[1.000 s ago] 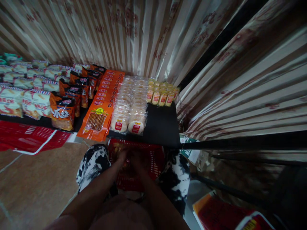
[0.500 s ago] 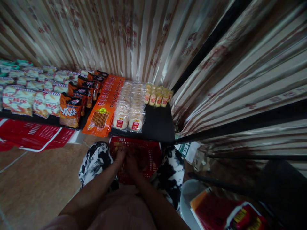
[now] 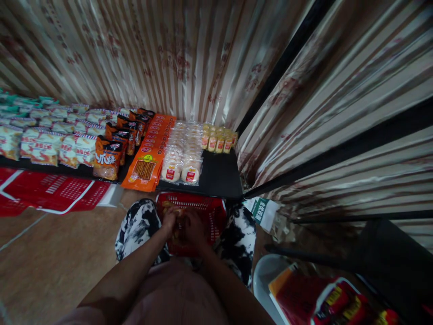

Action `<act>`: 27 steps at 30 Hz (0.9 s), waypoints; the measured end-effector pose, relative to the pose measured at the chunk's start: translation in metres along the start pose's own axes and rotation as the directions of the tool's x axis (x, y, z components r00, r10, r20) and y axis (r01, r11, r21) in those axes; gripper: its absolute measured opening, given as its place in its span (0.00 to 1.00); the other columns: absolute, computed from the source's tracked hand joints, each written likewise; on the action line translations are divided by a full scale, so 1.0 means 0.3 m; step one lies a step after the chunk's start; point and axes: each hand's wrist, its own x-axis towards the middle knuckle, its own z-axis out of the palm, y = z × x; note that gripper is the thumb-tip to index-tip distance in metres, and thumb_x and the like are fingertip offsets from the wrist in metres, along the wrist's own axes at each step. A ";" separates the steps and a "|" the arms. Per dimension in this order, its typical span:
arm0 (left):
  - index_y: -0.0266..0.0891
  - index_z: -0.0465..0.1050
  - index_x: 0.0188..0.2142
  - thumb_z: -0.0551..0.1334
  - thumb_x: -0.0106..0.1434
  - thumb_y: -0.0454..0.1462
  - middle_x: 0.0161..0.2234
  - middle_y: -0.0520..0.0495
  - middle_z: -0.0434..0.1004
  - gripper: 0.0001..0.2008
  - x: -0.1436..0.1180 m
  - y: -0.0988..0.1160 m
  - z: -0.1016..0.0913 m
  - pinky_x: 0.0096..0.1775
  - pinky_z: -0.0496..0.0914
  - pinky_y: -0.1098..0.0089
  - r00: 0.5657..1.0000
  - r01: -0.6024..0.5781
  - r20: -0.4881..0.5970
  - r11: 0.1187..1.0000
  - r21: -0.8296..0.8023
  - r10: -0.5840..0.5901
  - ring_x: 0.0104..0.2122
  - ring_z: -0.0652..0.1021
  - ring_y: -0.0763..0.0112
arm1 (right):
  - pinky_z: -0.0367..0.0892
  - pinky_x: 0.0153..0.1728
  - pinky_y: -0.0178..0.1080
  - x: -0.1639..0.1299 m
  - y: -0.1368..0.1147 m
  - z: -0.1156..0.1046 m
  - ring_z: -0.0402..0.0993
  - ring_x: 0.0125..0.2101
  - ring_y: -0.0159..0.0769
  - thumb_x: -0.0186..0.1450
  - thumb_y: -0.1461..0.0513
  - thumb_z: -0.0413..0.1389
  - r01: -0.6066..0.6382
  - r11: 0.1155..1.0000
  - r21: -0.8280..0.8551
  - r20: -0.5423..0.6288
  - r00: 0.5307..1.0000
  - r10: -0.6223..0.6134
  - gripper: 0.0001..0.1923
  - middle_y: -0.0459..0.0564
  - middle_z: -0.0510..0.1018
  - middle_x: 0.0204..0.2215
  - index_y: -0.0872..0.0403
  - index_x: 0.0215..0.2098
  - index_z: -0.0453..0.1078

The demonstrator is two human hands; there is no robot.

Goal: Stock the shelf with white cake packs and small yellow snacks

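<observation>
Over the red plastic basket (image 3: 216,216), which sits between my knees, both hands work close together. My left hand (image 3: 169,218) is closed, fingers curled at the basket's left part. Beside it my right hand (image 3: 194,229) is also closed, its fingertips nearly meeting the left ones. A small pale-orange bit shows between the fingertips, too dim and blurred to name. Yellowish small packs (image 3: 166,205) lie in the basket around my left hand. Just beyond the basket, on the black shelf (image 3: 219,174), are small yellow snack packs (image 3: 219,141) in rows and clear-wrapped round crackers (image 3: 191,174).
Orange stick-snack bags (image 3: 145,169), orange-black bags (image 3: 107,158) and white bags (image 3: 45,146) line the shelf leftward. Red baskets (image 3: 64,192) stand below it. A pale stool (image 3: 265,273) with red packages (image 3: 297,293) is at right. Striped curtains (image 3: 189,54) and dark poles (image 3: 287,58) enclose the shelf.
The view has shifted slightly, so the shelf goods at left appear further right. My hands stay in the basket, with the right hand a little further from the left and a pale-orange bit showing between them.
</observation>
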 end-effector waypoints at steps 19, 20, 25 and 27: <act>0.37 0.71 0.35 0.60 0.47 0.32 0.18 0.57 0.67 0.13 -0.062 0.090 0.037 0.20 0.60 0.78 0.981 -0.049 0.194 0.989 0.136 0.022 0.16 0.66 0.80 | 0.58 0.51 0.42 -0.007 -0.012 -0.117 0.65 0.50 0.40 0.64 0.61 0.50 0.128 0.948 -0.291 0.103 0.989 -0.102 0.19 0.55 0.73 0.48 0.54 0.53 0.66; 0.38 0.71 0.36 0.60 0.47 0.33 0.19 0.57 0.68 0.13 -0.064 0.092 0.041 0.21 0.60 0.78 0.981 -0.065 0.189 0.984 0.168 0.033 0.17 0.67 0.79 | 0.59 0.51 0.42 -0.009 -0.011 -0.122 0.66 0.49 0.40 0.64 0.61 0.50 0.120 0.948 -0.295 0.094 0.991 -0.097 0.18 0.55 0.74 0.48 0.54 0.53 0.66; 0.39 0.72 0.36 0.61 0.50 0.35 0.26 0.53 0.74 0.12 -0.071 0.102 0.067 0.28 0.65 0.75 0.969 -0.203 0.199 0.936 0.288 0.149 0.24 0.72 0.76 | 0.63 0.45 0.40 -0.017 -0.026 -0.161 0.69 0.42 0.41 0.64 0.56 0.51 0.052 0.950 -0.307 0.011 0.999 -0.051 0.17 0.55 0.76 0.41 0.56 0.47 0.69; 0.38 0.72 0.35 0.61 0.50 0.35 0.30 0.50 0.76 0.11 -0.075 0.110 0.082 0.34 0.67 0.74 0.946 -0.279 0.244 0.916 0.287 0.211 0.30 0.74 0.73 | 0.64 0.43 0.39 -0.019 -0.030 -0.176 0.70 0.40 0.41 0.64 0.55 0.51 0.029 0.952 -0.304 -0.041 0.998 -0.043 0.16 0.54 0.76 0.38 0.57 0.44 0.69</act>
